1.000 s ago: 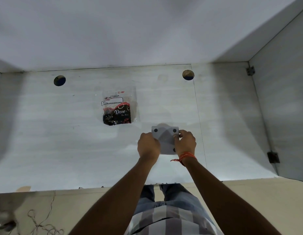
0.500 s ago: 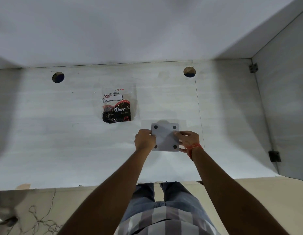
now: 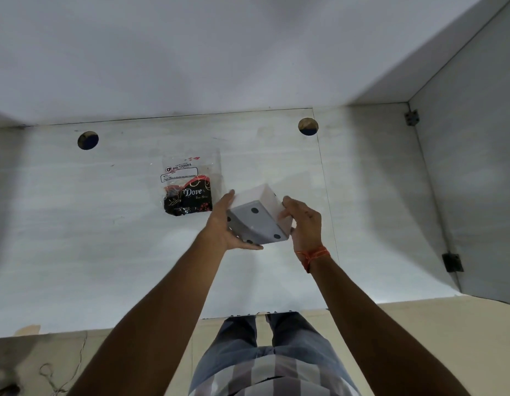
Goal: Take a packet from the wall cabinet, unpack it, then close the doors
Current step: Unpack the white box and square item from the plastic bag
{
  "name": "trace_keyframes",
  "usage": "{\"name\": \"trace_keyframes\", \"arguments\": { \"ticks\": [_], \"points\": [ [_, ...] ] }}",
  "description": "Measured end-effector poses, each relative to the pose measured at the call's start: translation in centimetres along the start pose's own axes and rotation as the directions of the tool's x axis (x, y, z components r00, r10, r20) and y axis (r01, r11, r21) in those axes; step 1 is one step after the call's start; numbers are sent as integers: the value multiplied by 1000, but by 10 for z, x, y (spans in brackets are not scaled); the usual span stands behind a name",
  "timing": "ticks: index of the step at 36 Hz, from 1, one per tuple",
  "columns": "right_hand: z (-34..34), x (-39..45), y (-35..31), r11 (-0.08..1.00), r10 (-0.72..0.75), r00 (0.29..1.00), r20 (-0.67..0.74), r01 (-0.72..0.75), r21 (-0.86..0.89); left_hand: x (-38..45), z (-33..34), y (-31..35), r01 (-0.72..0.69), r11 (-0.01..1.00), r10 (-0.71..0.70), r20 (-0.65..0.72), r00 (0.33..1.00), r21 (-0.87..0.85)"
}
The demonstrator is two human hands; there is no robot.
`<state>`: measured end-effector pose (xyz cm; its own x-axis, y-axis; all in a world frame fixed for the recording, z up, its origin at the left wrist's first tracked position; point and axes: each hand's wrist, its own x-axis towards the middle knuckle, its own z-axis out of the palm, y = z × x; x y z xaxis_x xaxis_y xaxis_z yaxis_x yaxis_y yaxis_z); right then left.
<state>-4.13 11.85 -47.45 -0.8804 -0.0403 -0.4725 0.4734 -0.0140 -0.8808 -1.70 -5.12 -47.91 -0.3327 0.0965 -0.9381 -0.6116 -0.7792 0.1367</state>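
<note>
grip: my left hand and right hand clasp tilted white box | tissue packet just left of my grip

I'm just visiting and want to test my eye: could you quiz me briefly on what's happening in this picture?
1. True or false: both hands hold the box.
2. Which wrist wears the orange thread: left or right?
3. The tissue packet lies: A) in the left hand B) on the cabinet floor, left of the box C) on top of the box.

Key: 1 true; 2 right, just below the right hand; 3 B.
</note>
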Motion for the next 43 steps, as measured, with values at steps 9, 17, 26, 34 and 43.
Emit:
{"name": "trace_keyframes", "arguments": {
  "ticks": [9,17,26,34,43],
  "points": [
    [21,32,-17,990,64,979,-193,-86,-111,-8,29,10,-364,931,364,-37,931,9],
    [27,37,-33,847,499,865,50,-499,182,13,25,1,-487,872,482,-93,871,-43],
    [19,62,-21,934,294,954,54,-299,194,24,28,17,-401,908,411,-74,909,122],
    [28,107,-13,978,192,981,13,-190,-86,60,39,30,-596,744,642,-73,764,302],
    [49,182,-30,955,20,999,35,-9,-297,108,77,87,-639,547,769,-23,639,541]
  ]
}}
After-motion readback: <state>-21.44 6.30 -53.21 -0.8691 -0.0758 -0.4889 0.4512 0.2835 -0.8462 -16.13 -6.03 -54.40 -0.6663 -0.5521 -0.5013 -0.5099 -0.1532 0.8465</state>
